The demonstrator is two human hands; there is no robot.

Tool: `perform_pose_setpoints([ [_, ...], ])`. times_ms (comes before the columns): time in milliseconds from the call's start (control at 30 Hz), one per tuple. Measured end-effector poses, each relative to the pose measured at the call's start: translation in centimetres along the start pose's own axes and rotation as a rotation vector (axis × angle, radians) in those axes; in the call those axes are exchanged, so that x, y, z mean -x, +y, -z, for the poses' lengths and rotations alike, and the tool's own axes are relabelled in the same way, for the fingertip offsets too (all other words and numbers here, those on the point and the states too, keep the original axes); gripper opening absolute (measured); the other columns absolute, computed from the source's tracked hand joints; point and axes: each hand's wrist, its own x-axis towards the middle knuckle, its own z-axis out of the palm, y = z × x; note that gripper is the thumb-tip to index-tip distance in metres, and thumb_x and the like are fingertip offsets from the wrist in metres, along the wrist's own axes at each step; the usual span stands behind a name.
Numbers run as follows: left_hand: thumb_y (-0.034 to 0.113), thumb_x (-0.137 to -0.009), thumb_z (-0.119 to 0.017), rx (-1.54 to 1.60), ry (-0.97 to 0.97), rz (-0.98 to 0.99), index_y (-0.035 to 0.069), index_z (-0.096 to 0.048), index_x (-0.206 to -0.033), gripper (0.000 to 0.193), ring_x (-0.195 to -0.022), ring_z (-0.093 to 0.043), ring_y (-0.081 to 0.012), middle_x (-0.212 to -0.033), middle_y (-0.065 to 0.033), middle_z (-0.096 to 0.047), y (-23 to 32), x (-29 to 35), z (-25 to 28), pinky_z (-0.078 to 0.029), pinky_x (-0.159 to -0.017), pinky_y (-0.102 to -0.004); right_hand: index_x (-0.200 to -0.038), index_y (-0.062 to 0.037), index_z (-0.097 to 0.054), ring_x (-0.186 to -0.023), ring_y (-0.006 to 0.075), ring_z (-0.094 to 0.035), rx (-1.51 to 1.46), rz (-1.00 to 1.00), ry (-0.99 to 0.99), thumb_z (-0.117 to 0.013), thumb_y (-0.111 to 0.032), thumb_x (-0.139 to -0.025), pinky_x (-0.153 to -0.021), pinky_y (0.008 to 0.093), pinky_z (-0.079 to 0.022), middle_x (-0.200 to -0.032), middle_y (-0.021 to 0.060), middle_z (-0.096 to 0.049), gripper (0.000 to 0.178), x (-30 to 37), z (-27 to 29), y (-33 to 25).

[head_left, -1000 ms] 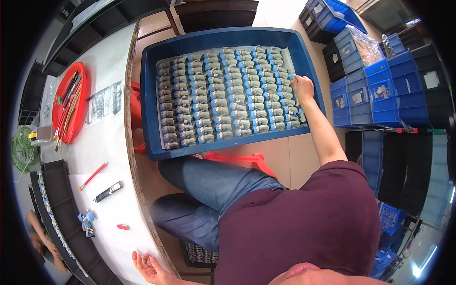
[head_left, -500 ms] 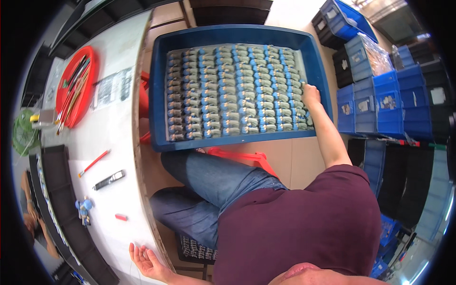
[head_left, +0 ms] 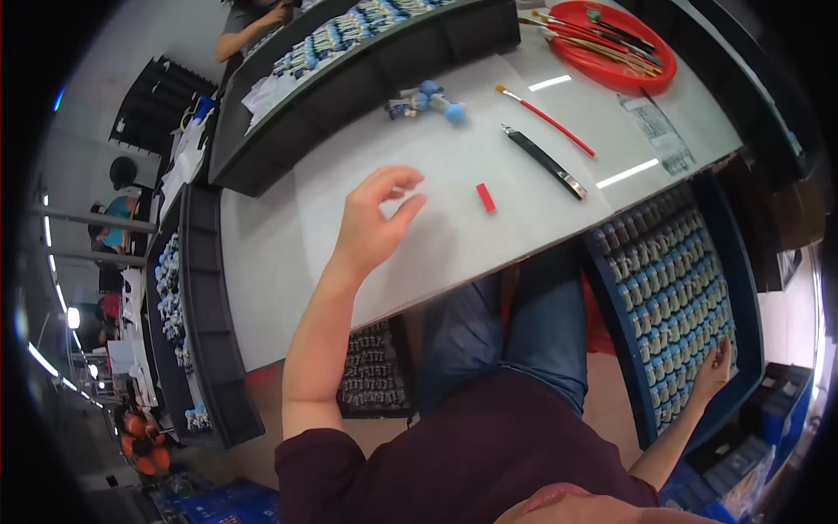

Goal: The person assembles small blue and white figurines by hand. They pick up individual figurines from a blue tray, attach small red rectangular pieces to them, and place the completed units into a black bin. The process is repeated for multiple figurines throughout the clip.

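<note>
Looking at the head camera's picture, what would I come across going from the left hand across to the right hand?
Left hand → small red block → slim black tool → printed sheet → right hand.

Left forearm (head_left: 321, 336) extended forward; left hand (head_left: 371, 223) loosely curved, thumb (head_left: 408, 211) apart from fingers (head_left: 397, 177). Right forearm (head_left: 670, 444) angled outward; right hand (head_left: 712, 374) grip unclear.

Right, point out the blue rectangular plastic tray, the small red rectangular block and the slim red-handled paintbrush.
Blue rectangular plastic tray (head_left: 735, 262), head view: right inner wall.
Small red rectangular block (head_left: 485, 198), head view: middle of top face.
Slim red-handled paintbrush (head_left: 559, 129), head view: middle of handle.
</note>
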Motion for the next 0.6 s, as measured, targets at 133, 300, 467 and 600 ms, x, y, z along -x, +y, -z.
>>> perform_pose_setpoints([
  [133, 0.001, -0.074, -0.063, -0.409, 0.127, -0.189, 0.004, -0.060, -0.099, 0.025, -0.094, -0.056, -0.0244, -0.105, -0.0087, -0.059, -4.3, -7.0, -0.2, -0.047, -0.080, -0.0358, -0.113, -0.0016, -0.060, -0.085, 0.0167, -0.063, -0.235, 0.220, -0.127, -0.056, 0.003, -0.084, -0.071, 0.0262, -0.049, -0.102, 0.0111, -0.065, 0.029, -0.3, -3.0, -16.0],
  [300, 0.006, -0.072, -0.063, -0.777, 0.161, -0.248, 0.006, -0.060, -0.097, 0.026, -0.097, -0.052, -0.0287, -0.103, -0.0102, -0.055, -8.9, -11.6, -2.1, -0.044, -0.081, -0.0407, -0.097, 0.0019, -0.063, -0.084, 0.0233, -0.064, -0.474, 0.623, -0.331, -0.061, 0.009, -0.076, -0.074, 0.0296, -0.050, -0.096, 0.0140, -0.065, 0.023, 2.9, -5.6, -28.4],
  [467, 0.009, -0.072, -0.065, -0.658, 0.149, -0.110, 0.004, -0.059, -0.100, 0.029, -0.090, -0.056, -0.0262, -0.097, -0.0117, -0.056, -9.3, -10.3, -1.4, -0.046, -0.077, -0.0405, -0.096, 0.0013, -0.063, -0.072, 0.0195, -0.064, -0.734, 0.737, -0.541, -0.061, 0.011, -0.074, -0.061, 0.0247, -0.052, -0.090, 0.0146, -0.065, 0.024, 5.7, -7.4, -33.9],
  [600, 0.010, -0.078, -0.067, 0.203, 0.024, 0.355, 0.000, -0.056, -0.106, 0.032, -0.083, -0.062, -0.0165, -0.098, -0.0100, -0.062, -4.1, -6.3, 2.3, -0.051, -0.070, -0.0323, -0.098, 0.0006, -0.063, -0.073, 0.0161, -0.064, -0.870, 0.664, -0.717, -0.061, 0.011, -0.075, -0.063, 0.0239, -0.051, -0.089, 0.0137, -0.065, 0.025, 6.8, -8.8, -37.6],
])
